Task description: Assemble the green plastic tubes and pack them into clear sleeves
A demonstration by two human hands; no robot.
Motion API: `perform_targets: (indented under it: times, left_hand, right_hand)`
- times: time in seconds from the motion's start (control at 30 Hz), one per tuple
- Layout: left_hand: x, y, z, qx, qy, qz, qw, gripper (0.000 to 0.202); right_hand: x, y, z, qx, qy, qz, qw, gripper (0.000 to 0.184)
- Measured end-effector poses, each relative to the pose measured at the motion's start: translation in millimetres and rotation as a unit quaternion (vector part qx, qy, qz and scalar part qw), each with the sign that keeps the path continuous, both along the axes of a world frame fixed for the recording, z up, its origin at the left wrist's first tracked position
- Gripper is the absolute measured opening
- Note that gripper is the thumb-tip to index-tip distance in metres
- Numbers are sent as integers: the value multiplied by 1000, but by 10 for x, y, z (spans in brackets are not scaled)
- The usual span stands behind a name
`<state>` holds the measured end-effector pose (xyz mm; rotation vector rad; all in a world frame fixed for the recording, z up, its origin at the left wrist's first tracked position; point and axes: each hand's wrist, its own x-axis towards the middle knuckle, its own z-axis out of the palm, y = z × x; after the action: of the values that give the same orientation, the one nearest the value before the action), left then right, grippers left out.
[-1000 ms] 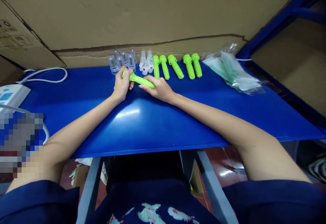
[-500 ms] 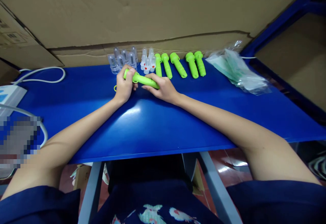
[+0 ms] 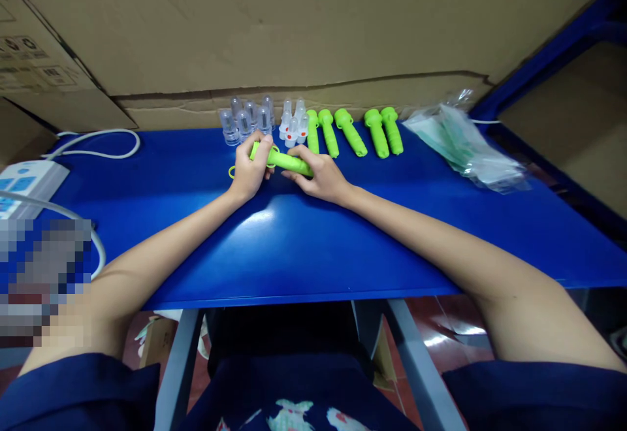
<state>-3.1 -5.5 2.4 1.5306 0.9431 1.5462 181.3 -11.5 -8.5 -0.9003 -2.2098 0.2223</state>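
Note:
A lime-green ridged handle [image 3: 290,162] with a wider collar lies slantwise between my two hands, just above the blue table. My left hand [image 3: 249,171] wraps round its collar end, thumb on top; a thin green loop [image 3: 232,172] sticks out beside that hand. The other, ribbed end is gripped by my right hand [image 3: 323,175] between thumb and fingers. Several similar green handles [image 3: 351,133] lie in a row behind the right hand. Small translucent white tips [image 3: 292,129], some with red dots, stand left of them. Beyond my left hand stand several clear plastic caps [image 3: 243,123].
Plastic bags [image 3: 458,147] with white and green contents lie at the table's right. A white power strip [image 3: 36,183] and a looped grey cable [image 3: 102,151] are on the left. Cardboard [image 3: 294,26] walls the back of the blue table [image 3: 304,248].
The whole view has shifted slightly, so everything sits a little further right and lower. Both hands keep their hold on the green handle, with hardly any movement against the table.

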Motion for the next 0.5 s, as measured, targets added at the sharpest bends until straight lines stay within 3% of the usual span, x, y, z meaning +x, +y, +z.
perform_targets:
  times: [0.5]
  left_hand:
    - [-4, -14, 31, 17, 16, 24, 999, 43]
  right_hand:
    - [-16, -31, -6, 8, -13, -12, 1000, 31]
